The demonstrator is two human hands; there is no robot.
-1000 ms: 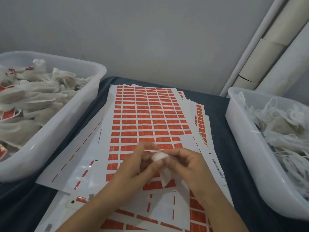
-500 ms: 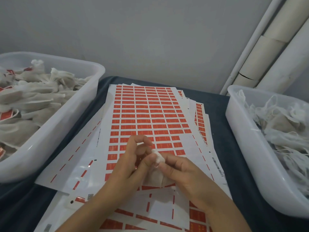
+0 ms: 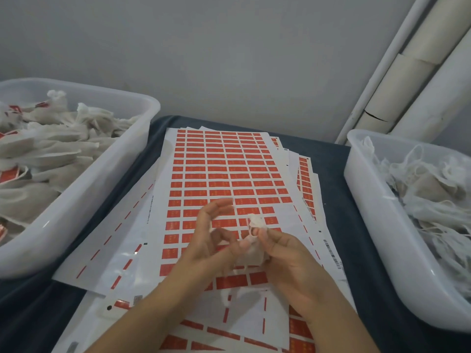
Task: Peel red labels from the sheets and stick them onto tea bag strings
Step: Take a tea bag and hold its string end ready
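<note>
Dark cloth (image 3: 336, 161) under label sheets (image 3: 224, 169), print unreadable; right hand (image 3: 288, 253) pinches tea bag (image 3: 251, 253)

You sit at a small hand-packing station, a plain back room more than a home kitchen. Your worktop (image 3: 339, 159) wears a dark cloth and carries a heap of red label sheets (image 3: 224, 169). Two translucent plastic tubs flank it: the left tub (image 3: 107, 179) holds labelled tea bags, the right tub (image 3: 377, 200) unlabelled ones. A bare grey wall (image 3: 204, 59) and pale pipes (image 3: 407, 80) stand behind.
</note>
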